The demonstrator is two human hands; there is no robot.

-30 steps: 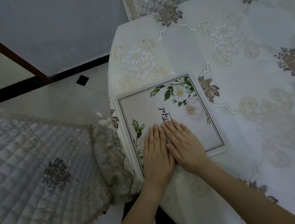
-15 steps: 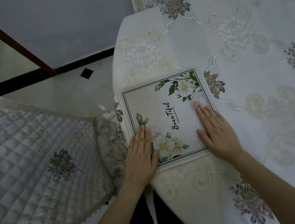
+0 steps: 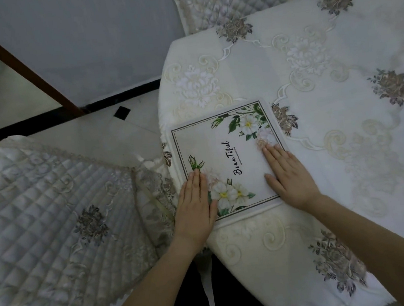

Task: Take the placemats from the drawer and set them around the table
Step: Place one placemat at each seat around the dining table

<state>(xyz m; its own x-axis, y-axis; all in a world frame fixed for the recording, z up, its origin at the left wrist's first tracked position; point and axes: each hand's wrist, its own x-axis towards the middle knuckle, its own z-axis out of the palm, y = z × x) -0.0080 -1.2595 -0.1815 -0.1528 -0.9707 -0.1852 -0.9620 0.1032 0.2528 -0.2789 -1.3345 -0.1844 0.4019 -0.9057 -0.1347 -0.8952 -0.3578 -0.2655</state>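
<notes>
Embroidered cream cloth covers the table [image 3: 312, 68]; one floral placemat [image 3: 227, 160] is laid flat at its near edge; the left hand [image 3: 195, 204] and right hand [image 3: 289, 175] are pressed flat, fingers straight, on the placemat's opposite sides; other placemats and the drawer are unseen, so further settings probably remain.

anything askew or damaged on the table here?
Little stands out. The placemat lies flat on the tablecloth at the table's edge, turned slightly, its left side at the rim. Left hand and right hand press flat on it. No tears or spills visible.
</notes>
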